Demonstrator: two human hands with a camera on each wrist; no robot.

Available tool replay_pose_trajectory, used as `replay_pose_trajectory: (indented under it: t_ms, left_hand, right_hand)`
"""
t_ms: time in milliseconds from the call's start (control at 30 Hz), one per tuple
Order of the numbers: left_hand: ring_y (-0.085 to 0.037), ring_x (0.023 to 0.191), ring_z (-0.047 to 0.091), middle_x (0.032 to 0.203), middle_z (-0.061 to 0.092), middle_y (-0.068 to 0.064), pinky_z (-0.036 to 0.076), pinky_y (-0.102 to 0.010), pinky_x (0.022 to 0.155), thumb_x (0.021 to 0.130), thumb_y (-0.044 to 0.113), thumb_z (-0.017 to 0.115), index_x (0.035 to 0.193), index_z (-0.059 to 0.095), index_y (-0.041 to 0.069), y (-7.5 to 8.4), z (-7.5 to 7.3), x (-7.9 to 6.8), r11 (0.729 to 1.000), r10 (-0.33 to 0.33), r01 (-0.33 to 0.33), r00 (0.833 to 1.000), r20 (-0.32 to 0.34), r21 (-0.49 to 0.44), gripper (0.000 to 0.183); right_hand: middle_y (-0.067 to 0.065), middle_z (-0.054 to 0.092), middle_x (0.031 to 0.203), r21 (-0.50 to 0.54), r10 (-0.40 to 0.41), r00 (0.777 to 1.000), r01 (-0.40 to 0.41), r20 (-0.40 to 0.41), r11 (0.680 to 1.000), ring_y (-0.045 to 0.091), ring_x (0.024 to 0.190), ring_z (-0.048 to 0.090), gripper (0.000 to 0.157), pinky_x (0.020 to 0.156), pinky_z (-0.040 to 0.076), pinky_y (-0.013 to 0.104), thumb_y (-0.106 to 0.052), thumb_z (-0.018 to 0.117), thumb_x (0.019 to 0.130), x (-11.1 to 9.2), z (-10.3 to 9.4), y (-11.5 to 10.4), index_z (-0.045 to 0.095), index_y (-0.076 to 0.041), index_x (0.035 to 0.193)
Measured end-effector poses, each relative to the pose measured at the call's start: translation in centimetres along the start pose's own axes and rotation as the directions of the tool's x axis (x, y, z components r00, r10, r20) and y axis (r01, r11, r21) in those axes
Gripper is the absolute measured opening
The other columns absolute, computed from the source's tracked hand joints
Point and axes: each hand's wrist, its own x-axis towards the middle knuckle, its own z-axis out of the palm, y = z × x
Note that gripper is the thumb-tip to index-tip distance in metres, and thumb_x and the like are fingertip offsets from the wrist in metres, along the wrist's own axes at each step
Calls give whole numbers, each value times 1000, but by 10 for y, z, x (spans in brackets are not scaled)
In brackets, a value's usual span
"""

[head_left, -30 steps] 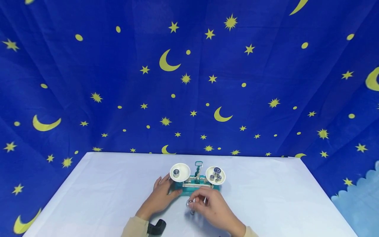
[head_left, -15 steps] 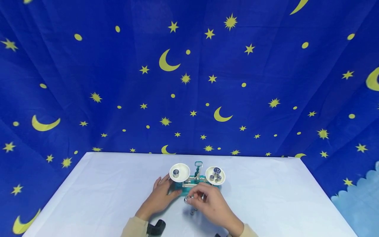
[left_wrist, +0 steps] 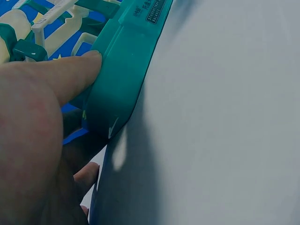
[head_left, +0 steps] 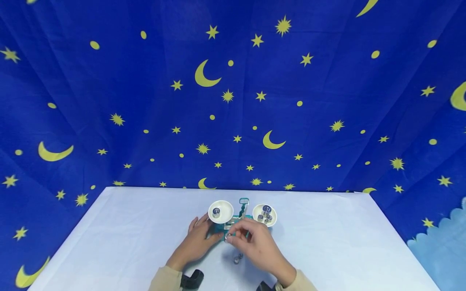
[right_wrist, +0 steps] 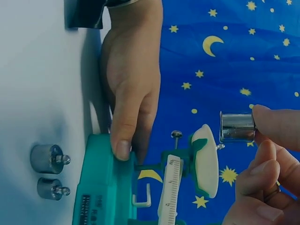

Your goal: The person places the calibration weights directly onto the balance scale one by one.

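Note:
A green balance scale (left_wrist: 122, 70) with two white pans stands on the table. My left hand (head_left: 198, 240) grips the left end of its base, thumb on top and the other fingers around the far side. Between thumb and finger, my right hand (head_left: 260, 244) pinches a shiny cylindrical metal weight (right_wrist: 236, 126), raised in front of the scale. One knobbed weight (head_left: 216, 212) sits in the left pan (head_left: 226, 212). Several weights of different sizes, the largest (head_left: 267, 209) at the back, fill the right pan (head_left: 257, 209). The right hand covers part of the beam in the head view.
Two knobbed weights, a larger one (right_wrist: 44, 158) and a smaller one (right_wrist: 49, 189), stand on the table in front of the base. Black camera mounts (head_left: 192, 279) sit by the wrists. A blue cloth (head_left: 233, 121) with stars and moons hangs behind the white table (head_left: 145, 218).
My right hand has lifted the weight from near the table and carried it forward and slightly left, toward the scale. The two weights on the table now show more. The left hand stays put.

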Motion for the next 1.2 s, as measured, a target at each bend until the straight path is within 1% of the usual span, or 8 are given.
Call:
replay_pose_trajectory:
  t_ms: [200, 333, 433, 633, 667, 900, 1133, 1200]
  left_hand:
    - [-37, 148, 29, 153, 47, -14, 1, -64, 120, 95, 44, 65, 150, 45, 3, 2, 0, 0, 1000, -8, 8, 1000, 0, -8, 71]
    - [-37, 148, 28, 153, 47, -13, 1, -64, 120, 96, 47, 63, 151, 45, 5, 2, 0, 1, 1000, -3, 3, 1000, -2, -3, 72]
    - [-36, 149, 28, 153, 47, -12, 1, -64, 120, 96, 50, 62, 151, 44, 6, 1, 0, 1, 1000, -5, 5, 1000, 1, -3, 73]
    - [-37, 148, 28, 153, 46, -13, 1, -65, 119, 96, 47, 63, 151, 44, 4, 2, 0, 0, 1000, 0, 0, 1000, 2, -5, 72]
    - [-38, 148, 28, 153, 47, -15, 2, -66, 119, 96, 46, 63, 150, 44, 3, 2, -1, 0, 1000, 6, -6, 1000, 1, -4, 72]
    - [-34, 149, 28, 154, 46, -12, 1, -63, 120, 96, 47, 62, 152, 44, 6, 0, 0, 2, 1000, -17, 17, 1000, 7, 4, 71]
    - [-35, 149, 28, 154, 46, -12, 1, -64, 120, 96, 46, 63, 152, 43, 7, 0, 0, 2, 1000, -23, 23, 1000, 3, 9, 71]
    - [-35, 148, 29, 154, 46, -12, 2, -64, 120, 96, 45, 63, 152, 43, 6, 0, 0, 2, 1000, -19, 19, 1000, 0, 13, 71]
  right_hand:
    - [-15, 56, 71, 3, -15, 999, 15, -46, 1000, 4, 66, 51, 6, 57, 49, 22, -21, 79, 87, 5, 1, -4, 74, -23, 90]
    - [-14, 56, 72, -7, -19, 996, 19, -87, 1000, 5, 67, 50, 6, 58, 48, 22, -20, 79, 87, 9, 3, -6, 74, -22, 89]
    - [-13, 56, 73, -21, -14, 994, 12, -110, 1000, 6, 66, 50, 5, 57, 47, 21, -20, 79, 87, 11, 4, -7, 74, -20, 89]
    - [-13, 56, 75, -30, 15, 991, -19, -134, 999, 6, 65, 51, 5, 56, 47, 21, -20, 78, 88, 15, 7, -9, 73, -20, 90]
    - [-13, 56, 75, -25, 22, 990, -26, -139, 999, 6, 65, 51, 6, 56, 47, 21, -20, 78, 87, 16, 7, -9, 73, -21, 90]
    - [-14, 57, 76, 16, 35, 982, -32, -185, 999, 7, 65, 51, 8, 58, 47, 22, -17, 79, 86, 20, 10, -11, 74, -22, 91]
    - [-12, 56, 75, 50, 42, 978, -32, -207, 998, 7, 62, 49, 10, 55, 44, 21, -14, 78, 87, 24, 14, -12, 74, -21, 91]
    - [-12, 56, 75, 44, 30, 975, -21, -220, 999, 6, 62, 48, 9, 54, 44, 20, -13, 78, 87, 25, 16, -11, 74, -19, 91]
